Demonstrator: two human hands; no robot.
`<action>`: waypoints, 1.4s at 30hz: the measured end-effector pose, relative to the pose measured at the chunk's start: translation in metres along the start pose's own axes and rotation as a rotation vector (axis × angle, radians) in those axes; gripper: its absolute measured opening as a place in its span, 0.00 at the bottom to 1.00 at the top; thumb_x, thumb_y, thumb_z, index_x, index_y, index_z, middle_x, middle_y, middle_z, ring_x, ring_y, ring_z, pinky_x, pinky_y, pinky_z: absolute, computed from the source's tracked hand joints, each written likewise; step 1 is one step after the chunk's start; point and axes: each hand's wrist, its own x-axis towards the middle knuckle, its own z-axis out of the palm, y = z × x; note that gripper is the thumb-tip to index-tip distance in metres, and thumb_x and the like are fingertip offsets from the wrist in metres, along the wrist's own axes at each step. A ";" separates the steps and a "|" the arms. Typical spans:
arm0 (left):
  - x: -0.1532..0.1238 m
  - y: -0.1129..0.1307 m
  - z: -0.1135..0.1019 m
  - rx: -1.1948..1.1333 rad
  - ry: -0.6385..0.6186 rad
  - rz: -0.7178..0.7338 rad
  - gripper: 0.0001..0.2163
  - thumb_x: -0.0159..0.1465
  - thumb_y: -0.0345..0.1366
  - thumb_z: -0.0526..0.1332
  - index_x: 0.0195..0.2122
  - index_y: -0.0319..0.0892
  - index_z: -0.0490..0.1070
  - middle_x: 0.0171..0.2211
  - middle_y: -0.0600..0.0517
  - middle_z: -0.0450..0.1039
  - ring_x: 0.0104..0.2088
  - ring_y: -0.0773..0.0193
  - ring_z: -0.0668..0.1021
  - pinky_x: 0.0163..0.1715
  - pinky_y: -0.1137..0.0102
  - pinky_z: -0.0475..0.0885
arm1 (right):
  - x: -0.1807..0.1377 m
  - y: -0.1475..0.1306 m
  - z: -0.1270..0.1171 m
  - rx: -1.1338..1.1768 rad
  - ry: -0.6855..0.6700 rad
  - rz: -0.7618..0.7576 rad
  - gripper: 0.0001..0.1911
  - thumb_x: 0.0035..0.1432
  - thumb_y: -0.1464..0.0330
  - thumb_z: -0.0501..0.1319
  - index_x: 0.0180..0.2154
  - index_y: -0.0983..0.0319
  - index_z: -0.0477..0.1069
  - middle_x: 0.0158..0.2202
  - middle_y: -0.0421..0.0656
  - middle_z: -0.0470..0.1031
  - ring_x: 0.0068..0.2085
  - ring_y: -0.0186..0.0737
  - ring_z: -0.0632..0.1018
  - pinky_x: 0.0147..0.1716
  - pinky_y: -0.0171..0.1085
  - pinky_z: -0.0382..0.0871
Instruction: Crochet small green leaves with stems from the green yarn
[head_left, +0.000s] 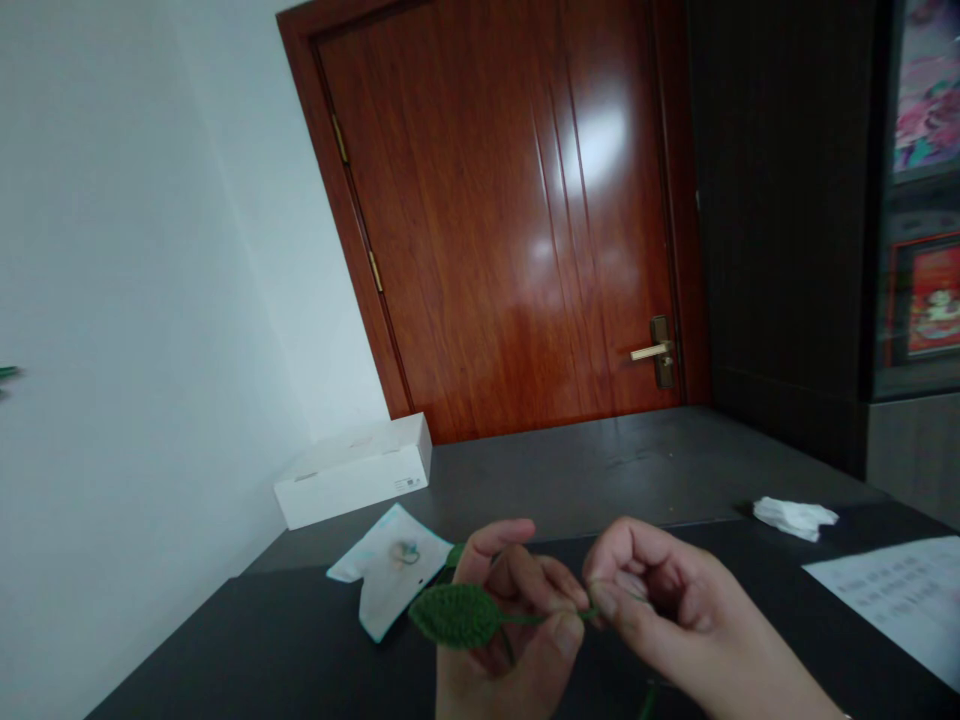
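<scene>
L hand [517, 640], R hand [664, 610] tight together on stem [536, 619]; prob. crochet leaf [456, 615] leftward

We've a dark desk [600, 470] w/ white box [352, 470] at far left, flat pouch [390, 580] near it, tissue [795, 517] & printed sheet [900, 600] at right.

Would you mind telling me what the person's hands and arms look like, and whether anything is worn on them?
Both are bare: the left hand and the right hand carry no gloves and no rings that I can see. The visible nails look short and plain. No sleeve shows at either wrist, and the right forearm is uncovered down to the picture's lower edge.
</scene>
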 end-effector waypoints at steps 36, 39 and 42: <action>-0.002 0.006 -0.008 0.037 0.219 -0.141 0.21 0.45 0.30 0.72 0.42 0.42 0.73 0.18 0.59 0.70 0.24 0.69 0.74 0.32 0.72 0.68 | -0.008 -0.014 -0.004 -1.037 0.122 -0.837 0.13 0.55 0.78 0.61 0.42 0.61 0.73 0.36 0.44 0.79 0.38 0.44 0.76 0.42 0.42 0.67; -0.001 0.006 -0.010 0.036 0.225 -0.184 0.22 0.44 0.31 0.72 0.42 0.40 0.73 0.18 0.58 0.71 0.24 0.69 0.73 0.31 0.72 0.68 | -0.008 -0.015 -0.007 -1.057 0.106 -0.846 0.13 0.56 0.77 0.61 0.42 0.59 0.74 0.36 0.42 0.79 0.37 0.43 0.75 0.43 0.42 0.65; -0.001 0.004 -0.013 0.017 0.206 -0.223 0.23 0.44 0.32 0.73 0.42 0.40 0.74 0.18 0.58 0.71 0.23 0.70 0.72 0.29 0.74 0.67 | -0.006 -0.015 -0.009 -1.043 0.093 -0.854 0.14 0.55 0.78 0.62 0.44 0.58 0.74 0.36 0.40 0.80 0.37 0.41 0.75 0.44 0.40 0.63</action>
